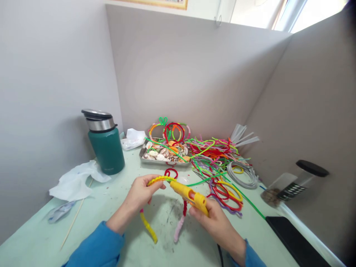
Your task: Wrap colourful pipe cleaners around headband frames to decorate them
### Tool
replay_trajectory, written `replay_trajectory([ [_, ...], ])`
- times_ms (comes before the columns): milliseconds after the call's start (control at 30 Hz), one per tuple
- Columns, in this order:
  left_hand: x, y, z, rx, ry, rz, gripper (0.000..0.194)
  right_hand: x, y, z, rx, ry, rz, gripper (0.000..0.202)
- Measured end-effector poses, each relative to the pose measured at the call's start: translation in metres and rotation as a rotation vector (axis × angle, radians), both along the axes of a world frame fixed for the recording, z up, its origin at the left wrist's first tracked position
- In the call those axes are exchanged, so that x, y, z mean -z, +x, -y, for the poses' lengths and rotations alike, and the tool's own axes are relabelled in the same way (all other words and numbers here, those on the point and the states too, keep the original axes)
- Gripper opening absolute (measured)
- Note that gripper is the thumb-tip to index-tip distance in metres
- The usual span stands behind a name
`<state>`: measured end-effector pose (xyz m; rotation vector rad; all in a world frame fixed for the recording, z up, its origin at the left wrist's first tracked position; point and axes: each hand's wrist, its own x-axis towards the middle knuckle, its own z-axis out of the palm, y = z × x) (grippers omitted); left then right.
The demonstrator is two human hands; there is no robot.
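My left hand (141, 193) pinches a curved band wrapped in pipe cleaner (157, 180), yellow at the top. One yellow end of it hangs below my fingers, and a red and pale pink end hangs further right. My right hand (213, 218) is wrapped round a yellow glue gun (189, 193). The gun's nozzle is at the band, close to my left fingertips; whether it touches cannot be made out. A dark cord (220, 256) runs down below my right hand. Just behind the nozzle lies a red pipe-cleaner loop (171, 172).
A metal tray (164, 163) of shells stands at the back, with pipe-cleaner rings (175, 131) behind. Loose pipe cleaners (214, 148) heap to its right, near coiled grey wire (243, 176). Left stand a green bottle (107, 152) and tissue (75, 180); right, a tipped jar (294, 185) and black phone-like slab (294, 237).
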<state>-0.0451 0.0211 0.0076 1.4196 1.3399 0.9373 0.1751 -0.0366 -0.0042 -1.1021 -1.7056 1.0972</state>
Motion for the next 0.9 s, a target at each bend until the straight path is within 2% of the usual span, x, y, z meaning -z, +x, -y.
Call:
replay_trajectory([
  [533,-0.0044,0.0019,0.0039,0.021,-0.009,0.029,0.04,0.0045,-0.0021,0.0011,0.005,-0.067,-0.09,0.038],
  [900,-0.0019,0.0043,0.0038,0.061,0.005,0.043,0.037,-0.0023,-0.0047,0.0032,-0.011,-0.09,-0.085,0.051],
])
